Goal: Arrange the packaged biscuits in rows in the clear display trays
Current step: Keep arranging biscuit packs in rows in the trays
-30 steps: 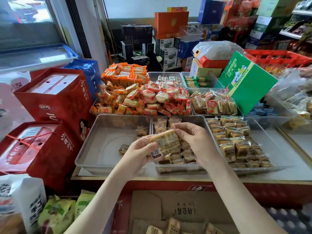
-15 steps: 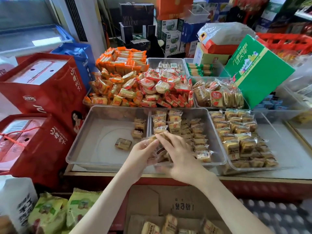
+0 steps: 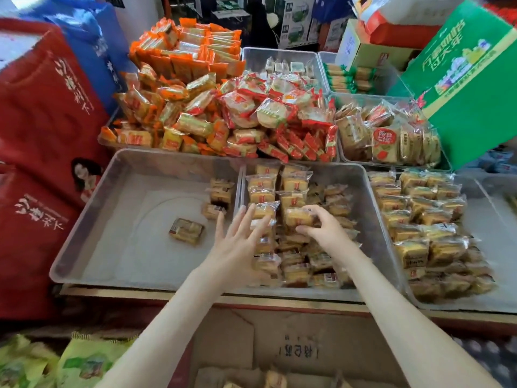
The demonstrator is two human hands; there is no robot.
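A person lined up packaged biscuits in the middle clear tray (image 3: 363,208) at the centre of the frame.

The right hand (image 3: 324,229) pinched one biscuit packet (image 3: 298,217) between thumb and curled fingers, apparently seating it at the near end of a row. The left hand (image 3: 237,245) lay flat, fingers spread and gripping nothing, against the neighbouring packets (image 3: 263,211), likely to keep that row from slipping. The left tray (image 3: 92,233), centre left, held only a few stray packets; the right tray (image 3: 498,303) looked mostly stocked.
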